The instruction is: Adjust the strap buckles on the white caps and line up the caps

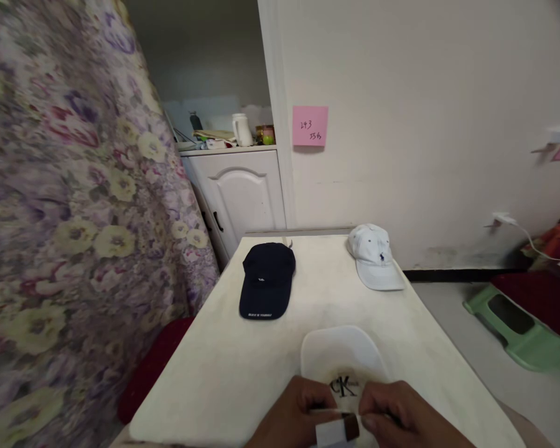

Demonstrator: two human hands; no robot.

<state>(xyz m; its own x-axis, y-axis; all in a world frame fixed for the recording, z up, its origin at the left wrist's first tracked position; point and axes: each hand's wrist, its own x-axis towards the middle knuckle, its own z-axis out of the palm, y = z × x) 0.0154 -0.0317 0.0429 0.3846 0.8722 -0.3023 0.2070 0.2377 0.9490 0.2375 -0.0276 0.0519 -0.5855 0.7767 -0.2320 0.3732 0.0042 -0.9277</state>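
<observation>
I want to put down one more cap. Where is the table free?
Bare table lies left of the CK cap, below the navy cap; a strip also runs between it and the white cap. The near edge is crowded by left hand and right hand.

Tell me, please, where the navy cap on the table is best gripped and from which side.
Probably by the brim of the navy cap: it is flat, stiff-looking and points toward the person, at the near end with bare table around it. Come from the near side, thumb over and fingers under; the domed crown behind gives a softer grip.
</observation>
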